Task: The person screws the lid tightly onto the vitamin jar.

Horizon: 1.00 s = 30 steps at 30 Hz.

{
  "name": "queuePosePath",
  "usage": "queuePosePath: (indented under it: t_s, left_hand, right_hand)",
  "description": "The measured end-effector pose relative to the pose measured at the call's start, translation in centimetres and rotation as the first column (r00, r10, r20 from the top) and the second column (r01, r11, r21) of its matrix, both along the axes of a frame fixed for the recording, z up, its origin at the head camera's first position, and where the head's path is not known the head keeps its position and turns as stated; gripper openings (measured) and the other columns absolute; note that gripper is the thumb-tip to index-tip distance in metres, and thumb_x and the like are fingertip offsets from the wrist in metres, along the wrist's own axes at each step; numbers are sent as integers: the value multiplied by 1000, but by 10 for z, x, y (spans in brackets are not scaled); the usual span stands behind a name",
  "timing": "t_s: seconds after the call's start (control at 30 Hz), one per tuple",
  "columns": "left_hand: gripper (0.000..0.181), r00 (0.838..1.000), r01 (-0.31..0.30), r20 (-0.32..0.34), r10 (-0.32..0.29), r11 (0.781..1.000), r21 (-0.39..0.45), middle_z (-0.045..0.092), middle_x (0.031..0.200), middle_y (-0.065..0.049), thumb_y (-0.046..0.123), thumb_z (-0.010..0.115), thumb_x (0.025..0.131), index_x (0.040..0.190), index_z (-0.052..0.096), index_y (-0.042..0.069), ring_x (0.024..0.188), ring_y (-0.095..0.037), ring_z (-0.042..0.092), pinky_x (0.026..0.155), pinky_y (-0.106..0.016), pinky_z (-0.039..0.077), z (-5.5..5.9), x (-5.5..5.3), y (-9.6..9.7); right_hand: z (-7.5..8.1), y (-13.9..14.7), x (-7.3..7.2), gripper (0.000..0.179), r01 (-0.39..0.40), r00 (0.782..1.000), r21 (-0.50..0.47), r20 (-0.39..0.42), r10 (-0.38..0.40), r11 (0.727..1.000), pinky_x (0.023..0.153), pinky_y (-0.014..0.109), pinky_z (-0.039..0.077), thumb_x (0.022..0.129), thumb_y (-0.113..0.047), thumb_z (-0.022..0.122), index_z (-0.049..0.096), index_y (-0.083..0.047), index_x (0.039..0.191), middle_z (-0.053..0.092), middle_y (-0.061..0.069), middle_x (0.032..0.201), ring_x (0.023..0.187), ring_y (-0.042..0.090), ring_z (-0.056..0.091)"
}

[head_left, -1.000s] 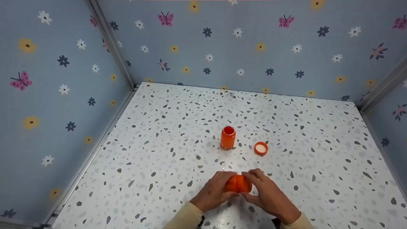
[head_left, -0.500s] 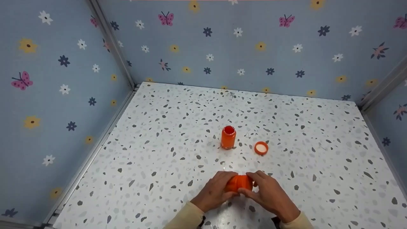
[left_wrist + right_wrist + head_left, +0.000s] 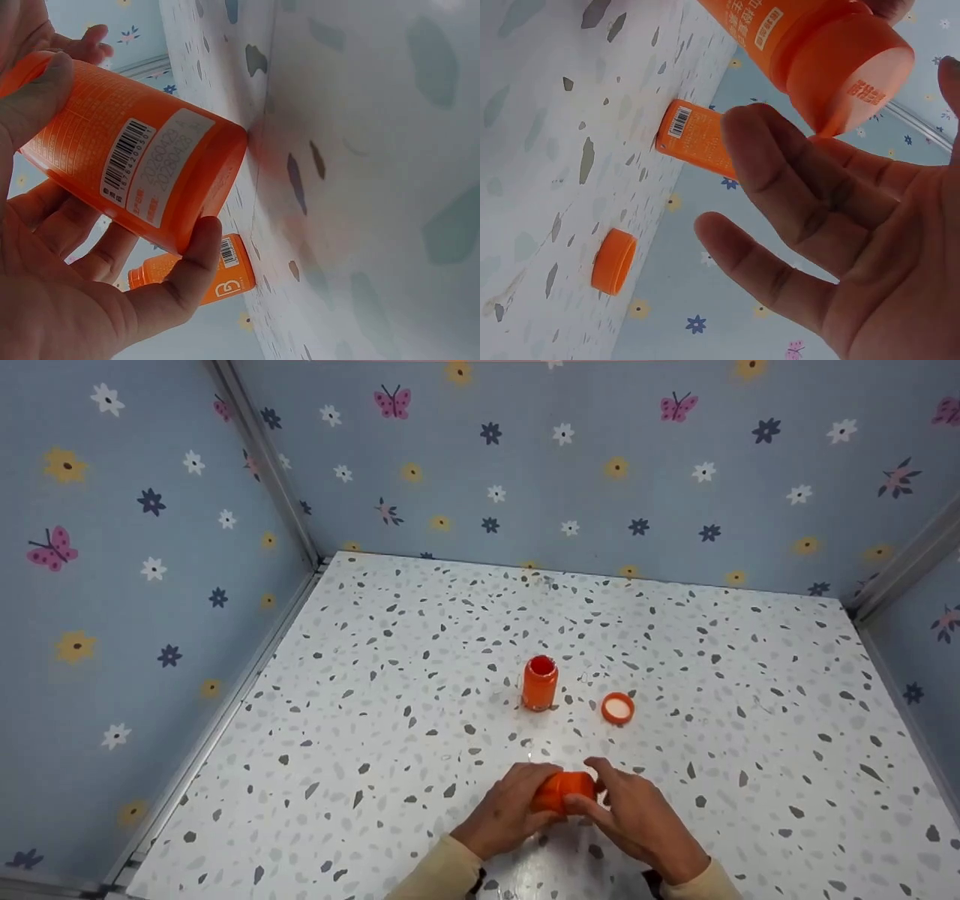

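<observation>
My left hand grips an orange bottle round its body and holds it tilted on its side near the table's front. A label with a barcode shows near the base of this bottle in the left wrist view. An orange screw cap is on its mouth. At the cap, my right hand has its fingers spread and loosely bent, the thumb overlapping the cap in the head view. In the right wrist view, the right hand's fingers are apart and not closed round the cap.
A second orange bottle stands upright and uncapped beyond my hands. To its right, a loose orange cap lies with its pale inside facing up. Patterned blue walls enclose the speckled white table at the back and sides.
My right hand's fingers have turned about the cap and then loosened, the index finger lifting away from it. My left hand keeps its grip on the bottle.
</observation>
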<state>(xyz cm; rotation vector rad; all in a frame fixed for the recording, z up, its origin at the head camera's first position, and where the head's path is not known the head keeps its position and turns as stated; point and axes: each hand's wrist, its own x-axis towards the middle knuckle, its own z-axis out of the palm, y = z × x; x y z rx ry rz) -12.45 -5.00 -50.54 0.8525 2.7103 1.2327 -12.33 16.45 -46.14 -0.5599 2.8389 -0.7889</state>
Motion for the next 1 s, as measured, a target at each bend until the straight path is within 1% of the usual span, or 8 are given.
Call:
queuePosePath:
  t_s: [0.13, 0.23, 0.33, 0.43, 0.57, 0.73, 0.87, 1.0]
  left_hand:
    - [51, 1000, 3, -19, -3, 1000, 0, 60, 127, 1, 27, 74, 91, 136, 53, 14, 114, -12, 54, 96, -29, 47, 0, 0, 0]
    - [52, 1000, 4, -21, -4, 1000, 4, 59, 127, 1, 22, 75, 90, 136, 53, 12, 114, -12, 54, 96, -30, 48, -1, 0, -1]
    - [52, 1000, 5, -20, -4, 1000, 10, 60, 128, 1, 21, 76, 90, 136, 53, 11, 115, -13, 54, 97, -30, 47, -2, 0, -1]
    - [53, 1000, 6, -21, -6, 1000, 16, 60, 128, 3, 23, 76, 89, 136, 53, 11, 116, -13, 54, 97, -29, 47, -2, 0, -1]
    - [52, 1000, 4, -11, -4, 1000, 18, 60, 128, 3, 25, 75, 90, 136, 53, 13, 117, -12, 54, 97, -29, 47, -3, 0, 0]
    - [51, 1000, 4, -19, -4, 1000, 12, 60, 128, 0, 27, 73, 91, 136, 53, 12, 116, -13, 54, 95, -29, 48, -3, 1, 0]
    - [52, 1000, 2, -18, -2, 1000, 8, 60, 127, -2, 29, 72, 92, 136, 53, 11, 115, -13, 55, 94, -30, 48, -3, 1, 1]
    - [52, 1000, 0, -14, 0, 1000, 3, 60, 127, -2, 29, 73, 91, 136, 54, 11, 117, -14, 54, 95, -30, 48, -3, 1, 0]
  right_hand:
    - [2, 8, 0, 74, -107, 994, -35, 3, 107, 994, 75, 41, 55, 88, -59, 66, 46, -13, 143, 58, 6, 123, 92, 24, 63]
    - [2, 12, 0, 70, -193, 981, -33, -9, 193, 981, 82, 43, 57, 87, -42, 76, 45, -14, 144, 50, 7, 135, 99, 24, 62]
    - [2, 13, 1, 65, -233, 972, -26, -45, 232, 972, 84, 40, 57, 85, -23, 81, 48, -14, 140, 53, 3, 131, 99, 18, 62]
    - [1, 13, 2, 61, -246, 964, -24, -114, 242, 969, 82, 37, 57, 83, -17, 82, 52, -11, 136, 59, 1, 121, 94, 14, 62]
    - [1, 12, 1, 58, -205, 975, -27, -87, 202, 978, 77, 34, 56, 85, -23, 81, 54, -8, 134, 62, -1, 112, 90, 15, 63]
    - [3, 9, -1, 56, -126, 992, -9, -10, 125, 992, 70, 31, 53, 87, -44, 75, 59, -9, 128, 64, -5, 100, 82, 16, 60]
    - [3, 7, -1, 58, -82, 997, 17, 2, 82, 996, 64, 28, 48, 87, -58, 68, 61, -11, 120, 62, -8, 88, 73, 11, 54]
    - [1, 5, -1, 64, -63, 998, 16, -6, 63, 998, 67, 32, 51, 86, -64, 64, 62, -9, 118, 66, -1, 91, 75, 13, 58]
